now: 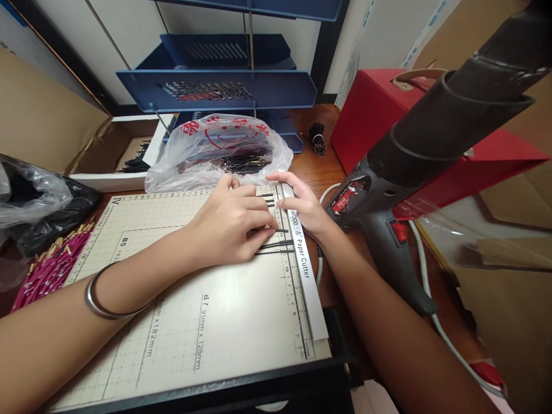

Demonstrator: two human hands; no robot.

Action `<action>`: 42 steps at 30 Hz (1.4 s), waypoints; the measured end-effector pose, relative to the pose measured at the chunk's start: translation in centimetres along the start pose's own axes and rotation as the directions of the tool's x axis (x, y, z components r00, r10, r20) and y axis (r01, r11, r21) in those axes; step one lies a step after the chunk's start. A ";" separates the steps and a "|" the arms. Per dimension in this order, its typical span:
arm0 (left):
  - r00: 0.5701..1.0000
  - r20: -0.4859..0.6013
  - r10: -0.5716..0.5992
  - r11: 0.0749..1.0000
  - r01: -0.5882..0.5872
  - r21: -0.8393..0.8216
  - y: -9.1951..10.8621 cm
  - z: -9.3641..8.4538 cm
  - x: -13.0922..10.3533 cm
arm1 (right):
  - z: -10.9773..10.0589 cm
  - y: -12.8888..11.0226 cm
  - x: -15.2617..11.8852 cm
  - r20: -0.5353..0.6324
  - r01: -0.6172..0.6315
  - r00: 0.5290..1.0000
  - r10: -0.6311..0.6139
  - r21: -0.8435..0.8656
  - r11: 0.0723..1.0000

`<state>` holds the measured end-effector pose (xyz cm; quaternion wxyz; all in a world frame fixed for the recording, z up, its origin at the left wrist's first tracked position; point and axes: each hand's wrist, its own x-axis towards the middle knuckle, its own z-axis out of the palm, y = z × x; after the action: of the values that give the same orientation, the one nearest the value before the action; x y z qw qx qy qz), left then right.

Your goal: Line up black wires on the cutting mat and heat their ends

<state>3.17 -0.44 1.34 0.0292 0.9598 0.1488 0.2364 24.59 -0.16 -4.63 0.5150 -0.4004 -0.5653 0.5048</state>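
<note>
A cream paper cutter board (241, 305) with printed grid lines lies in front of me. Along its right side runs the white guide strip (308, 276), lettered "Paper Cutter". My left hand (237, 218) rests on the board, thumb and fingers pinched on a thin black strip (282, 230) whose end points at the guide strip. More thin black strips (273, 247) lie crosswise on the board, just above and below those fingertips. My right hand (304, 207) lies over the upper part of the guide strip, fingers apart and slightly bent toward the left hand; nothing shows in it.
Behind the board lies a clear plastic bag (172, 167) with black pieces inside. A blue rack (276, 92), an open carton (107, 183) and a red box (362, 109) stand at the back. A heat gun (379, 224) rises at right; magenta gold-tipped pieces (56, 264) lie left.
</note>
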 end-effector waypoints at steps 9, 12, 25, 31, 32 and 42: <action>0.989 0.051 -0.137 0.987 0.132 0.086 -0.1 -0.2 0.2 | -0.1 0.2 0.0 -0.006 -0.001 1.000 0.001 0.004 1.000; 0.975 0.063 -0.212 0.973 0.205 0.108 -0.1 -0.3 0.2 | -0.1 0.1 -0.1 -0.001 -0.012 1.000 0.012 0.008 1.000; 0.955 0.046 -0.293 0.946 0.283 0.157 -0.1 -0.3 0.3 | -0.1 -0.4 -0.4 0.013 -0.043 0.999 0.043 0.010 0.999; 0.956 0.052 -0.289 0.944 0.275 0.183 -0.4 -0.4 0.2 | -0.1 -0.7 -0.9 0.017 -0.104 0.994 0.104 0.051 0.993; 0.956 0.058 -0.286 0.945 0.272 0.180 -0.4 -0.5 0.2 | -0.1 -0.8 -1.0 0.016 -0.103 0.995 0.103 0.053 0.993; 0.956 0.057 -0.287 0.949 0.276 0.155 -0.3 -0.6 0.1 | -0.5 -0.3 -1.2 0.068 -0.137 0.989 0.131 0.095 0.986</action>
<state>2.89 -0.11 1.85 -0.0016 0.9369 0.2998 0.1801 25.29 -1.26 -4.56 0.4816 -0.3956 -0.5270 0.5778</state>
